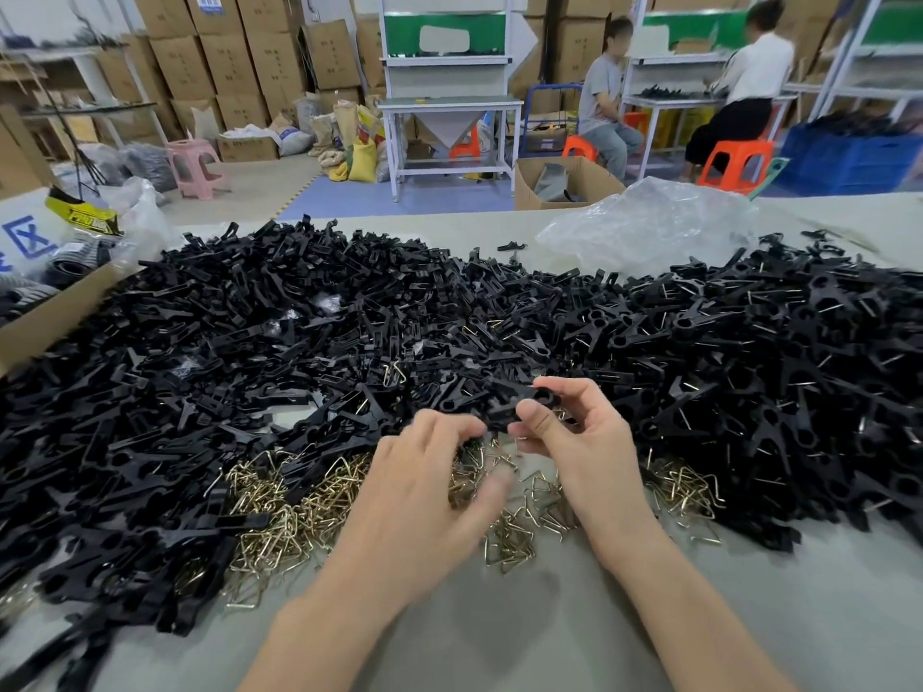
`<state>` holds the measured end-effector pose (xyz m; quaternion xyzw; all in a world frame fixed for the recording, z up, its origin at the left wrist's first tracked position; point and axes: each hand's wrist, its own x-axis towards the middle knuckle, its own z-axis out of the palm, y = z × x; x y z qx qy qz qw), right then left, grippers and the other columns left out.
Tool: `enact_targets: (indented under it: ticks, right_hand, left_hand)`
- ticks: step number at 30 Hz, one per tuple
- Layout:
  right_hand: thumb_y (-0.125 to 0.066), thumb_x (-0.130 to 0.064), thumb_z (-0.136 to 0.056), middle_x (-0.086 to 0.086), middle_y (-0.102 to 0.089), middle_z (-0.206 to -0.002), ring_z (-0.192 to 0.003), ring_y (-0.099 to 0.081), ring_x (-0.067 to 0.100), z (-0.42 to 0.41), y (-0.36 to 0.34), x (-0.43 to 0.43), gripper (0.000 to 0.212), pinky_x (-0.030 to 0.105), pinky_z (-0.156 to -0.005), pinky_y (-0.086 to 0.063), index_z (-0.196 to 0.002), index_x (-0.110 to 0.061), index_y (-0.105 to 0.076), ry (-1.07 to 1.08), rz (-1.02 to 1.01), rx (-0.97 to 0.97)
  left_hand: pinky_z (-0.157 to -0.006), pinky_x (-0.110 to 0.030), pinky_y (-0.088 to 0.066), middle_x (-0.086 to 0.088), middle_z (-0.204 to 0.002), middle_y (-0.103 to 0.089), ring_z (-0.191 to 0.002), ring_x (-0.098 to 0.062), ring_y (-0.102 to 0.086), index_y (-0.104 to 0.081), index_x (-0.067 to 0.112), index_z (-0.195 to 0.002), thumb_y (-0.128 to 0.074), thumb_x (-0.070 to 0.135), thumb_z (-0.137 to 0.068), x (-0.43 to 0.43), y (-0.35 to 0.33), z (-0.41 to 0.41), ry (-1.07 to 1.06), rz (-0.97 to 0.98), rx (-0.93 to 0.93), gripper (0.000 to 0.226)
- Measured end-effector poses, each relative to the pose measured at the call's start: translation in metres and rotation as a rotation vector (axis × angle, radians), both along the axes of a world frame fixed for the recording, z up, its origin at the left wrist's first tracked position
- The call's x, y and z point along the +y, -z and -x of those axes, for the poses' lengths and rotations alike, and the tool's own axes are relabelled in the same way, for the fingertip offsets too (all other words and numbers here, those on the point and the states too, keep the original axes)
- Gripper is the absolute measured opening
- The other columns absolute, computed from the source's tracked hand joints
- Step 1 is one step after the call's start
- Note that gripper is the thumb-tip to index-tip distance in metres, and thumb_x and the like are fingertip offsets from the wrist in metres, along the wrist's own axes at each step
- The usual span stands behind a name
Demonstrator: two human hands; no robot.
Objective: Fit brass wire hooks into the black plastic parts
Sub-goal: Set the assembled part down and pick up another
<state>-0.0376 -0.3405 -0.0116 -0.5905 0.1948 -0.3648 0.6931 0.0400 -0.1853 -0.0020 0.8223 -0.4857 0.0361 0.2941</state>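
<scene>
The right hand pinches a black plastic part between thumb and fingers, above the brass wire hooks on the table. The left hand is blurred and curls at the part's end; I cannot tell whether it pinches a hook. A hook entering askew could slip and fall into the pile.

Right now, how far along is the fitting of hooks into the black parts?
Done: the right heap already shows wires in its parts. In hand: the right hand pinches one black part, with the blurred left hand beside it. Left: the large, mostly bare left heap and the loose brass hooks.
</scene>
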Motion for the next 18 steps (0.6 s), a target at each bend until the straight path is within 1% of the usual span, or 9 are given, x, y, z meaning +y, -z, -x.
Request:
enact_targets:
  ticks: [3,4,5,6,8,11,14,16,18]
  right_hand:
    - [-0.076,-0.014,-0.088,0.005,-0.070,-0.102,-0.076,-0.075,0.021,-0.001,0.002,-0.001,0.020,0.024,-0.067,-0.058,-0.104,-0.022,-0.067,0.020,0.008,-0.009]
    - [-0.075,-0.014,-0.089,0.006,-0.069,-0.104,-0.075,-0.075,0.020,-0.001,0.002,-0.001,0.020,0.024,-0.067,-0.058,-0.105,-0.023,-0.067,0.017,0.024,-0.007]
    - [-0.075,-0.015,-0.089,0.006,-0.069,-0.106,-0.076,-0.075,0.020,-0.001,0.002,0.000,0.020,0.023,-0.066,-0.058,-0.105,-0.024,-0.067,0.017,0.038,-0.002]
    - [-0.075,-0.015,-0.090,0.006,-0.069,-0.108,-0.076,-0.075,0.020,-0.001,0.003,0.001,0.019,0.023,-0.066,-0.058,-0.104,-0.025,-0.066,0.019,0.049,0.003]
    - [-0.075,-0.016,-0.091,0.005,-0.069,-0.110,-0.077,-0.075,0.020,-0.001,0.004,0.001,0.019,0.021,-0.065,-0.057,-0.104,-0.027,-0.066,0.020,0.077,0.015]
    - [-0.075,-0.019,-0.091,-0.002,-0.070,-0.109,-0.080,-0.075,0.020,0.000,0.005,0.002,0.019,0.022,-0.067,-0.057,-0.103,-0.031,-0.065,0.007,0.119,0.042]
    - [-0.075,-0.022,-0.091,-0.005,-0.071,-0.108,-0.080,-0.075,0.019,0.000,0.006,0.003,0.019,0.023,-0.070,-0.057,-0.102,-0.035,-0.066,0.004,0.129,0.057]
    - [-0.075,-0.023,-0.091,-0.004,-0.070,-0.108,-0.080,-0.075,0.019,0.000,0.005,0.004,0.019,0.023,-0.069,-0.057,-0.103,-0.034,-0.066,0.007,0.125,0.051]
    - [-0.075,-0.023,-0.091,-0.004,-0.070,-0.107,-0.079,-0.075,0.018,0.000,0.005,0.004,0.018,0.022,-0.067,-0.057,-0.103,-0.033,-0.066,0.008,0.121,0.043]
  left_hand:
    - [-0.112,-0.028,-0.016,0.018,-0.135,-0.037,-0.128,-0.006,-0.030,-0.040,0.041,-0.142,-0.030,0.086,-0.082,0.000,0.006,0.002,0.138,-0.306,-0.118,0.075]
    - [-0.113,-0.030,-0.015,0.016,-0.134,-0.040,-0.128,-0.008,-0.033,-0.045,0.041,-0.139,-0.030,0.085,-0.082,-0.001,0.007,0.002,0.137,-0.335,-0.141,0.073]
    - [-0.112,-0.033,-0.022,0.014,-0.128,-0.046,-0.124,-0.011,-0.040,-0.053,0.040,-0.131,-0.032,0.080,-0.084,-0.001,0.006,0.003,0.126,-0.331,-0.158,0.066]
    - [-0.106,-0.035,-0.033,0.013,-0.117,-0.054,-0.114,-0.013,-0.050,-0.063,0.037,-0.119,-0.037,0.072,-0.086,-0.002,0.005,0.002,0.116,-0.301,-0.185,0.055]
    - [-0.084,-0.035,-0.049,0.011,-0.094,-0.061,-0.091,-0.016,-0.061,-0.071,0.031,-0.096,-0.045,0.055,-0.089,-0.004,0.003,0.000,0.098,-0.216,-0.270,0.036]
    - [-0.067,-0.034,-0.053,0.009,-0.080,-0.062,-0.076,-0.018,-0.062,-0.070,0.025,-0.086,-0.059,0.039,-0.091,-0.005,0.001,-0.004,0.046,-0.176,-0.331,0.018]
    - [-0.077,-0.034,-0.052,0.009,-0.090,-0.068,-0.086,-0.019,-0.064,-0.071,0.025,-0.098,-0.061,0.034,-0.097,-0.002,-0.003,-0.007,-0.025,-0.122,-0.212,0.014]
    - [-0.087,-0.033,-0.047,0.010,-0.105,-0.070,-0.099,-0.018,-0.062,-0.068,0.030,-0.118,-0.049,0.037,-0.103,-0.001,-0.004,-0.008,-0.097,-0.067,-0.081,0.025]
    - [-0.090,-0.033,-0.045,0.008,-0.109,-0.070,-0.104,-0.018,-0.061,-0.058,0.035,-0.133,-0.039,0.042,-0.105,-0.001,-0.004,-0.010,-0.164,-0.068,-0.036,0.035]
